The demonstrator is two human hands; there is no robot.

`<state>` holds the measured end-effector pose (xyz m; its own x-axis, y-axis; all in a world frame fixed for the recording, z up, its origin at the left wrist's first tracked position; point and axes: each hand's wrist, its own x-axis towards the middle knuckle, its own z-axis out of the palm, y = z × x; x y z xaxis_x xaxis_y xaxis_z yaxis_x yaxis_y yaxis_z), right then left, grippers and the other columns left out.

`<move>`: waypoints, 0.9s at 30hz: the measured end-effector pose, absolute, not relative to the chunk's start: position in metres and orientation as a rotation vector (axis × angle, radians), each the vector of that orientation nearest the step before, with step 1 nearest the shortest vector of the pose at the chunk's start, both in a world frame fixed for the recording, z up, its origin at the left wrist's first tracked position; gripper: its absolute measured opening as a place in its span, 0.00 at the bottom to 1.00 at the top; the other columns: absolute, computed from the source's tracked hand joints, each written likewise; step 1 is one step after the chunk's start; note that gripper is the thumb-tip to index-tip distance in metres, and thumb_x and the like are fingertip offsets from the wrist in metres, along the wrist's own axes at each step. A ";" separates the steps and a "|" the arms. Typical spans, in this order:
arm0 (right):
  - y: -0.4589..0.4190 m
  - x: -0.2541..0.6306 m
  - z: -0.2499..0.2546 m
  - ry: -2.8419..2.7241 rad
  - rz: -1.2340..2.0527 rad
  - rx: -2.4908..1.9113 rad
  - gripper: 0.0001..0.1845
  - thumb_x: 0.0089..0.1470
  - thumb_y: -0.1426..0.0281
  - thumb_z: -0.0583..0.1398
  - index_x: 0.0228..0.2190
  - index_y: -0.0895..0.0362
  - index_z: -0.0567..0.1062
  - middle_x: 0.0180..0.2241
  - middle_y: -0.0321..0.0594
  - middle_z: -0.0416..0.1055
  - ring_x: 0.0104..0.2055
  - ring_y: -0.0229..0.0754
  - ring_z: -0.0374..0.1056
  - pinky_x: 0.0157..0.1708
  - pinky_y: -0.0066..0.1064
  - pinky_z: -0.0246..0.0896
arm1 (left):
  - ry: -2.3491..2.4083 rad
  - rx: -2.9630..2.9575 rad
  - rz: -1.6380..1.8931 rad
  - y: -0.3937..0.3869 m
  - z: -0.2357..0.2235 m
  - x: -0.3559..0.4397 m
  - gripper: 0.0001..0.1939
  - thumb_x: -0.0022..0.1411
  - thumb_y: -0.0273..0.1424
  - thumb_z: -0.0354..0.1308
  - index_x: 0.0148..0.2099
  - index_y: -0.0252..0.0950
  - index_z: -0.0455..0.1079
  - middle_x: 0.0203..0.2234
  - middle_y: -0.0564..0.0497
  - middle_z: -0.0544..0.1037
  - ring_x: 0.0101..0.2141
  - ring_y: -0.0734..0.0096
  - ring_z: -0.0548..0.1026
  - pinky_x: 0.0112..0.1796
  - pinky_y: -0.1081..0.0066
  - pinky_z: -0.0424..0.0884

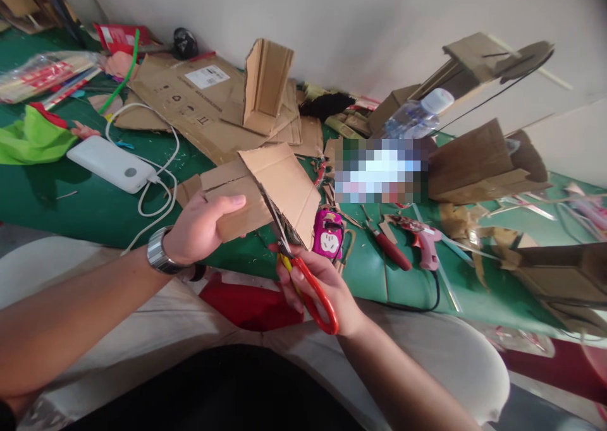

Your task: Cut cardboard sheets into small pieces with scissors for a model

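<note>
Lying between two hands, over the middle of the table's near edge: one creased cardboard piece (284,188), its flap raised towards the far side. Left hand (196,229), metal watch (162,251) at wrist: clamped on the cardboard piece's left panel, thumb on top, other fingers mostly hidden beneath. Right hand (329,285): fingers closed round the red-and-yellow handles of one pair of scissors (315,295), blades pointing up-left against the cardboard piece, beside the raised flap.

Just right of the flap: one magenta socket block (328,236). Further right, near the same edge: one red-handled tool (393,251), then one pink glue gun (429,244), corded. Left, well apart: one white power bank (111,165) with white cable (176,143); beyond it, green cloth (35,139) towards the left edge. Far edge, centre: flattened printed carton (190,102), one folded cardboard form (269,83) upright upon it. Far edge, right of centre: one clear bottle (412,120), tilted. Right side of the table (47,197): assorted cardboard constructions (484,162).
</note>
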<state>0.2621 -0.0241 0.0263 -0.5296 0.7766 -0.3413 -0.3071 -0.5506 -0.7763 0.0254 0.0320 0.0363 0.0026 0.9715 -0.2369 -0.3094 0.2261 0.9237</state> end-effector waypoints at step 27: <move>-0.019 0.276 0.038 -1.088 1.850 -1.016 0.27 0.61 0.55 0.73 0.55 0.57 0.81 0.27 0.30 0.67 0.20 0.31 0.59 0.21 0.27 0.55 | 1.207 1.220 1.105 0.034 0.034 0.014 0.08 0.59 0.39 0.73 0.41 0.44 0.86 0.41 0.47 0.89 0.48 0.48 0.86 0.51 0.57 0.82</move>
<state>0.2763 -0.0189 0.0383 -0.4052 0.8779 -0.2553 -0.2033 -0.3588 -0.9110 0.0136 0.0339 0.0338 0.0660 0.9962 -0.0570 0.0315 0.0551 0.9980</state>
